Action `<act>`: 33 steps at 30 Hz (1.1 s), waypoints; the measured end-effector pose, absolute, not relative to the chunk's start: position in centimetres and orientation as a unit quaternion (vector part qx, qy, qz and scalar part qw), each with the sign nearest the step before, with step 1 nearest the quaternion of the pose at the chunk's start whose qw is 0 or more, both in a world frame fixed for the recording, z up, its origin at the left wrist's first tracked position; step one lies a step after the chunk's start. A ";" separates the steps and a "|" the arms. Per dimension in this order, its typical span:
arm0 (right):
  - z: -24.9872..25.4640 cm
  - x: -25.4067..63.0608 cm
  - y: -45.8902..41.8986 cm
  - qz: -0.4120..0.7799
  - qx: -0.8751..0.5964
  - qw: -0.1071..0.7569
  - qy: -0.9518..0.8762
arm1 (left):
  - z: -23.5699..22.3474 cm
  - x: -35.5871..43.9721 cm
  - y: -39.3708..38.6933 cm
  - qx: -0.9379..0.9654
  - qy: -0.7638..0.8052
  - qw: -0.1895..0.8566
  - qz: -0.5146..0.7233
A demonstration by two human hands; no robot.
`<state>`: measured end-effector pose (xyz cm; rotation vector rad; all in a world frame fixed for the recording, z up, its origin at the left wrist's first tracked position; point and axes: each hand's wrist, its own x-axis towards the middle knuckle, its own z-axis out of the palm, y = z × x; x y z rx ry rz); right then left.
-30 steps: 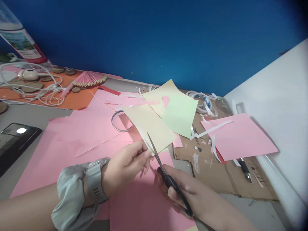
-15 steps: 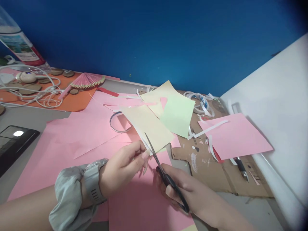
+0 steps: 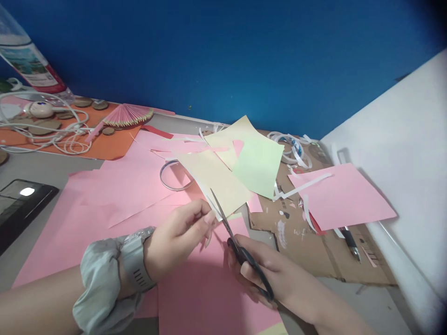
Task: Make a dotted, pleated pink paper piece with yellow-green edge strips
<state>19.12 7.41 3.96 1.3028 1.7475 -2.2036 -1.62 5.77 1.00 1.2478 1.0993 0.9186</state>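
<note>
My left hand (image 3: 190,226) pinches the lower corner of a pale yellow sheet of paper (image 3: 218,179), thumb against fingers. A narrow white edge runs along the sheet's left side. In my right hand (image 3: 258,270) are black-handled scissors (image 3: 240,251), my fingers through the loops. Their blades point up and away, lying along the sheet's lower left edge, close to my left fingertips. The blades look nearly closed. Beneath both hands spreads pink paper (image 3: 206,284). A thin ring (image 3: 163,179) stands left of the yellow sheet.
A light green sheet (image 3: 260,163) lies behind. Cardboard (image 3: 307,256) at right bears a pink sheet (image 3: 342,195), a pen (image 3: 350,243) and white strips. At left are a phone (image 3: 24,209), cables (image 3: 73,139), a paper fan (image 3: 125,116) and a bottle (image 3: 35,65). A blue wall stands behind.
The hands and yellow sheet have barely shifted. The scissors stay along the sheet's edge, and my left fingertips sit slightly farther left and higher.
</note>
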 end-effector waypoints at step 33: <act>3.4 19.1 6.9 -0.740 0.396 -0.009 0.544 | 1.0 -1.6 6.0 0.524 0.473 0.586 0.398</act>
